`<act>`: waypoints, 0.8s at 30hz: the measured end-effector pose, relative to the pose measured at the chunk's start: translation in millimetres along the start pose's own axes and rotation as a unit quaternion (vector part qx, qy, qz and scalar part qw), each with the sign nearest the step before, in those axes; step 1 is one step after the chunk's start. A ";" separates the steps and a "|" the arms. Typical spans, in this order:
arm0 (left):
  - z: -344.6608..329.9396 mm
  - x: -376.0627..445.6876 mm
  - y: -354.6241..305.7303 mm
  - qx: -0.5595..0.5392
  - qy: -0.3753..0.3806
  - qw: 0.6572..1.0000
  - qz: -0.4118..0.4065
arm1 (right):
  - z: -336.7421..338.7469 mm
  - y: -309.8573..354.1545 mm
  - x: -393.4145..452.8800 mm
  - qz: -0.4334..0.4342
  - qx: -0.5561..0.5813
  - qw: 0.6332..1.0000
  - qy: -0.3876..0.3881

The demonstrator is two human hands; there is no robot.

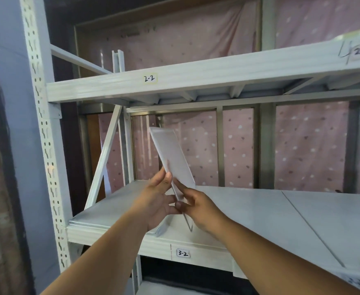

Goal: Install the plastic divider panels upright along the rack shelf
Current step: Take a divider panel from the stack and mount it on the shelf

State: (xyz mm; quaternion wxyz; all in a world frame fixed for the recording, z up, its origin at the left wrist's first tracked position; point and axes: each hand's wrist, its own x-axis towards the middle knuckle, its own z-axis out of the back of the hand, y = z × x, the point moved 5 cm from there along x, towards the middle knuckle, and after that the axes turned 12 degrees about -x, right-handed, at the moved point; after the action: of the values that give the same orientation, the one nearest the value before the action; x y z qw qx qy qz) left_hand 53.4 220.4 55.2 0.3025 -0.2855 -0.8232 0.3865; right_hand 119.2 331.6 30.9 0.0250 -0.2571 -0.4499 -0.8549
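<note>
A white plastic divider panel (171,155) stands on edge over the left part of the shelf (249,209) marked 3-2, leaning with its top toward the left. My left hand (158,201) holds its near edge from the left, thumb and fingers pressed on the panel. My right hand (198,206) pinches the same near edge from the right, lower down. The panel's lower front corner reaches the shelf's front lip near a clear plastic foot (164,227).
The white metal rack has a perforated upright (47,150) at the left, a diagonal brace (104,158) behind it, and the upper shelf beam (196,77) marked 2-2 overhead. A pink dotted curtain (309,145) hangs behind. A seam (309,226) crosses the shelf on the right.
</note>
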 end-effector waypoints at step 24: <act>-182.3 31.5 78.1 0.093 0.120 0.988 -0.011 | 189.5 4.0 -98.1 -0.054 0.006 0.995 -0.080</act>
State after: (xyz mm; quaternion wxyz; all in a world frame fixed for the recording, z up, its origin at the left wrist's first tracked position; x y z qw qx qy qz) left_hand 182.3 369.1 95.2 0.4283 -0.2915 -0.7446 0.4208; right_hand 284.4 458.9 76.3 -0.0554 -0.3001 -0.4690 -0.8288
